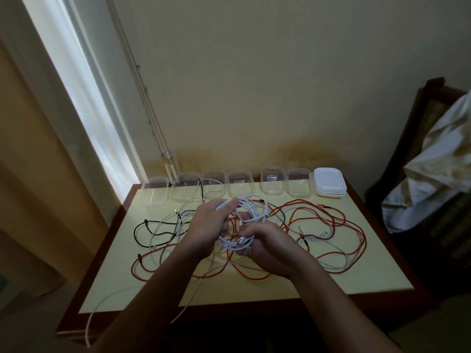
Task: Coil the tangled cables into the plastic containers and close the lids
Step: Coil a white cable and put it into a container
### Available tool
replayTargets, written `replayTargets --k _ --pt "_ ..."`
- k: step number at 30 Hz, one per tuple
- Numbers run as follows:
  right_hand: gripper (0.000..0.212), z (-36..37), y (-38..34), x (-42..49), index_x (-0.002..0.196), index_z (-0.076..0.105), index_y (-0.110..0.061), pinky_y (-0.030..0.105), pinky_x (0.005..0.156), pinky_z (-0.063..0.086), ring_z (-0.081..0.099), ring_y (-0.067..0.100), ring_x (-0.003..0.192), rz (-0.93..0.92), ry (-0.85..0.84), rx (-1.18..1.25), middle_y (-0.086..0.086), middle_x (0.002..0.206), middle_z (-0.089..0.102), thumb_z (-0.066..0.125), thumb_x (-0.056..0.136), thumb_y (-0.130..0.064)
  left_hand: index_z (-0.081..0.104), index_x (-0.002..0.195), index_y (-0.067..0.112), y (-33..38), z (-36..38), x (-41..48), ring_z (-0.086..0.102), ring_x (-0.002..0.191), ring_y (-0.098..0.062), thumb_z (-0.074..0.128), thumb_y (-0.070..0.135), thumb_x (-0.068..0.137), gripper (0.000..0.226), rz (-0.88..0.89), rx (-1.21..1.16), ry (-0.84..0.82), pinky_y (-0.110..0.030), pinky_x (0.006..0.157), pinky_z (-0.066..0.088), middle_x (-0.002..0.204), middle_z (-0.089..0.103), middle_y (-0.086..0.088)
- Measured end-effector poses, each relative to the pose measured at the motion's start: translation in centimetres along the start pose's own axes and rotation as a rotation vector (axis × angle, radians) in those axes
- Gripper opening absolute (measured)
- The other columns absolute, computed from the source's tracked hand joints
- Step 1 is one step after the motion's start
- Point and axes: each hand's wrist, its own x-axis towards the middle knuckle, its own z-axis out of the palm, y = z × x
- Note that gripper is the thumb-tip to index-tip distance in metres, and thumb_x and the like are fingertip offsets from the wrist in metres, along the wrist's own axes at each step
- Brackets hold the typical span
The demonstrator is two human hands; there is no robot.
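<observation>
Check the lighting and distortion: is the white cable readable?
Head view: dim, lit mostly by the window at left; wide-angle skews the table edges; the white coil gripped by the left hand and right hand reads clearly; the clear containers by the wall look faint.

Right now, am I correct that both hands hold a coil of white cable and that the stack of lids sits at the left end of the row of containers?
Not quite. The head view shows the stack of lids at the right end of the row of containers, not the left. The rest stands: the left hand and right hand both hold a coil of white cable.
</observation>
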Motion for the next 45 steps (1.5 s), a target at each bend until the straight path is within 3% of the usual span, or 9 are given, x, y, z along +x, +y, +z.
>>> replayTargets --k 5,9,12,15,24,28,33,37,45 --pt "0.031 1.0 0.1 -0.7 0.124 0.063 -0.006 0.051 0.101 0.049 0.064 0.039 0.108 -0.057 0.045 -0.097 0.029 0.111 0.066 0.063 0.093 -0.001 0.076 0.094 0.012 0.2 0.8 -0.2 0.052 0.044 -0.008 0.062 0.028 0.099 0.022 0.036 0.030 0.152 -0.024 0.049 0.038 0.052 0.061 0.007" --pt "0.031 1.5 0.1 -0.7 0.105 0.064 -0.022 0.034 0.083 0.058 0.069 0.026 0.094 -0.082 0.235 -0.280 0.017 0.099 0.070 0.064 0.090 0.006 0.076 0.098 0.019 -0.1 1.2 0.1 0.073 0.081 -0.014 0.062 0.031 0.098 0.018 0.081 0.123 0.286 -0.041 0.076 0.059 0.084 0.076 0.003" --pt "0.015 0.9 0.1 -0.6 0.105 0.067 -0.012 0.032 0.078 0.061 0.074 0.025 0.089 -0.087 0.335 -0.442 0.018 0.104 0.073 0.071 0.092 -0.007 0.074 0.099 0.020 0.0 0.6 0.6 0.072 0.075 -0.015 0.062 0.032 0.098 0.017 0.065 0.088 0.366 -0.038 0.069 0.059 0.078 0.075 0.004" --pt "0.009 0.4 -0.3 -0.8 0.097 0.071 -0.004 0.028 0.066 0.062 0.073 0.018 0.068 -0.112 0.346 -0.609 0.018 0.089 0.077 0.065 0.098 -0.010 0.070 0.105 0.011 0.3 -0.1 0.9 0.048 0.048 -0.011 0.060 0.027 0.100 0.020 -0.026 -0.080 0.314 -0.026 0.046 0.038 0.054 0.053 0.006" --pt "0.020 -4.7 0.7 -2.0 0.087 0.073 -0.002 0.032 0.064 0.057 0.067 0.019 0.062 -0.149 0.370 -0.830 0.007 0.075 0.075 0.061 0.101 -0.008 0.064 0.099 0.010 2.4 -3.5 1.8 0.017 0.034 -0.004 0.051 0.013 0.102 0.013 -0.156 -0.741 0.173 -0.017 0.033 0.015 0.046 0.019 0.009" --pt "0.021 -6.8 1.4 -2.4 0.083 0.076 -0.018 0.035 0.073 0.061 0.072 0.012 0.067 -0.163 0.392 -1.057 -0.005 0.077 0.077 0.064 0.100 -0.017 0.063 0.097 0.012 2.6 -3.2 1.5 0.016 0.030 -0.006 0.052 0.015 0.100 0.012 -0.244 -0.888 0.100 -0.018 0.031 0.015 0.043 0.018 0.009" --pt "0.015 -7.1 2.0 -1.7 0.099 0.074 -0.024 0.037 0.082 0.060 0.072 0.008 0.072 -0.223 0.425 -1.062 -0.008 0.076 0.076 0.060 0.101 -0.018 0.064 0.087 0.016 3.0 -2.6 1.5 0.015 0.031 -0.006 0.058 0.045 0.098 0.032 -0.298 -0.938 0.096 -0.020 0.032 0.014 0.043 0.018 0.007" --pt "0.018 -6.0 2.4 -1.5 0.101 0.066 -0.037 0.026 0.076 0.052 0.069 -0.001 0.080 -0.214 0.404 -1.121 -0.018 0.080 0.075 0.055 0.103 -0.023 0.063 0.091 0.018 3.0 -2.4 1.5 0.020 0.033 -0.008 0.049 0.038 0.103 0.027 -0.290 -0.888 0.044 -0.020 0.039 0.020 0.043 0.021 0.005" --pt "0.011 -4.9 3.3 0.0 0.094 0.062 -0.036 0.033 0.088 0.041 0.046 0.009 0.098 -0.340 0.371 -1.440 -0.019 0.096 0.052 0.055 0.102 -0.034 0.058 0.131 0.005 1.8 -2.3 1.3 0.049 0.062 -0.009 0.043 0.016 0.103 0.033 -0.236 -0.850 -0.125 -0.026 0.069 0.037 0.070 0.048 0.005"
